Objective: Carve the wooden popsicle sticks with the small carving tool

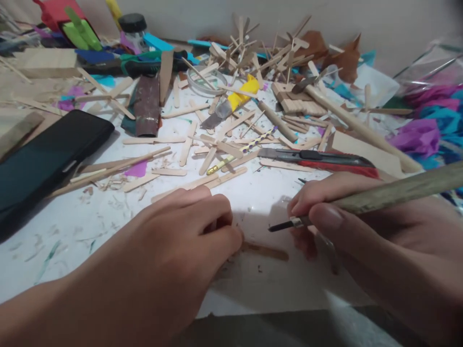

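Left hand (pixel 173 246) grip pinches craft stick (pixel 265 251); right hand (pixel 347 226) grip closed around wooden-handled blade (pixel 361 202); no writing legible.

Most of the stick (pixel 265 251) is hidden under the left hand (pixel 181 241). The tool (pixel 379 195) handle is cut off at the right edge. The phone (pixel 43 159) is clipped at the left; the far clutter is blurred.

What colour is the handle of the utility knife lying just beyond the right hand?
Red and black, on the utility knife in the head view.
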Tool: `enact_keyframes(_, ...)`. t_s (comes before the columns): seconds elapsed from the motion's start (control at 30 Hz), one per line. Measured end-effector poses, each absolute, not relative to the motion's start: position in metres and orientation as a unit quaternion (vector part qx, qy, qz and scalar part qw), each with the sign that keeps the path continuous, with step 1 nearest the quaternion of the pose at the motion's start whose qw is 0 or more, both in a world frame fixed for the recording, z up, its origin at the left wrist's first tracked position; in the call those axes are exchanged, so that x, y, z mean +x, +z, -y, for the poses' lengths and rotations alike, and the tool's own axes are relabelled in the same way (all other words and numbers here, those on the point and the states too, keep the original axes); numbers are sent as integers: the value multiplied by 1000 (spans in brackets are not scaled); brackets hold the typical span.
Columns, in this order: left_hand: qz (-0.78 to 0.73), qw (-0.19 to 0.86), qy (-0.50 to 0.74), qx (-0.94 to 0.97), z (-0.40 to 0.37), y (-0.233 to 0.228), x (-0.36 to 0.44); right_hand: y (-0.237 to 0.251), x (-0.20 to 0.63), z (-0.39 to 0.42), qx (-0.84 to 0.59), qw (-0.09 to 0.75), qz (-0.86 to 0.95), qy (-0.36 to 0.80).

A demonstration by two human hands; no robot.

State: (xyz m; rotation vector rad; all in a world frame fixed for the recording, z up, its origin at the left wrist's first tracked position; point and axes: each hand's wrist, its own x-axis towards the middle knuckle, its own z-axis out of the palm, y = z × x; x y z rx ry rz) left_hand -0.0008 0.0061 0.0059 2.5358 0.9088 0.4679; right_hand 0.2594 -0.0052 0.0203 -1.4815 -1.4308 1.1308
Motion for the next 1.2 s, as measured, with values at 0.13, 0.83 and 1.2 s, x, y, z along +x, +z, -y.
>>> enact_keyframes(0.13,-333,176,173,910,-3,3,1,19,256,7,-562,410,573,432)
enact_keyframes(0.83,-325,265,175,891,-7,6,-2,20,263,0,-519,314,695,387)
enact_keyframes(1.2,-346,275,178,879,-3,5,1,19,260,3,-489,271,719,413)
